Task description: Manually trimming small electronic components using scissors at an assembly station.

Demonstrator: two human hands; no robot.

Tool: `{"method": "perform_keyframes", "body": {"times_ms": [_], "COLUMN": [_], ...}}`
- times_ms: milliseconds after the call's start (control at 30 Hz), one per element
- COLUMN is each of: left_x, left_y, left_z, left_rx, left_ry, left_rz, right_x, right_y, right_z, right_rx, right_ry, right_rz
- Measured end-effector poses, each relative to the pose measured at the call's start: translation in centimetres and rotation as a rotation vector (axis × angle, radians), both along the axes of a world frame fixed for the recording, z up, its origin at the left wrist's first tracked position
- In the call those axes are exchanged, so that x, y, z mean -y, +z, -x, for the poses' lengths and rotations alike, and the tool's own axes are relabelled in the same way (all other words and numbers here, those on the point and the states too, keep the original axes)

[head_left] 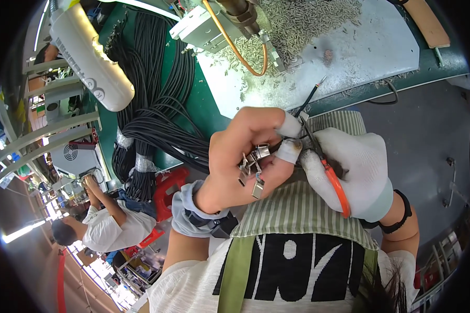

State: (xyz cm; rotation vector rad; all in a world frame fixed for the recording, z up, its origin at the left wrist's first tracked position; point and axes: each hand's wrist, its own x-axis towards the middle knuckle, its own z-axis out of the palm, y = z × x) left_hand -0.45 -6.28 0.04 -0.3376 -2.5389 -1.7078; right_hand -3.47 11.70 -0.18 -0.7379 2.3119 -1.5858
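Note:
My left hand, with white covers on thumb and forefinger, pinches a black cable. The cable's stripped end, with thin coloured wires, points up and to the right. Several shiny metal connector shells lie in the curled fingers of the same hand. In a white glove, my right hand is closed around pliers with orange-red handles. Their dark jaws meet the cable area beside my left fingertips; whether they bite on anything is hidden by the fingers.
A heap of small metal pieces covers a pale board under a machine head. Bundles of black cables hang over the green table's left side. A white lamp is upper left. Another person sits at far left, by a red stool.

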Motion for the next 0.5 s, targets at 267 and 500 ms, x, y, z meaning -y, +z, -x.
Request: {"method": "perform_keyframes", "body": {"times_ms": [267,500], "left_x": [-0.2,-0.2], "left_y": [-0.1,0.5], "left_z": [0.4,0.6], "left_rx": [0.152,0.259], "left_ry": [0.123,0.202], "left_rz": [-0.067,-0.017], "right_x": [0.1,0.8], "right_y": [-0.6,-1.9], "right_z": [0.0,0.5], "right_rx": [-0.063,-0.473], "right_ry": [-0.035,-0.189], "right_rz": [-0.012,-0.248]}}
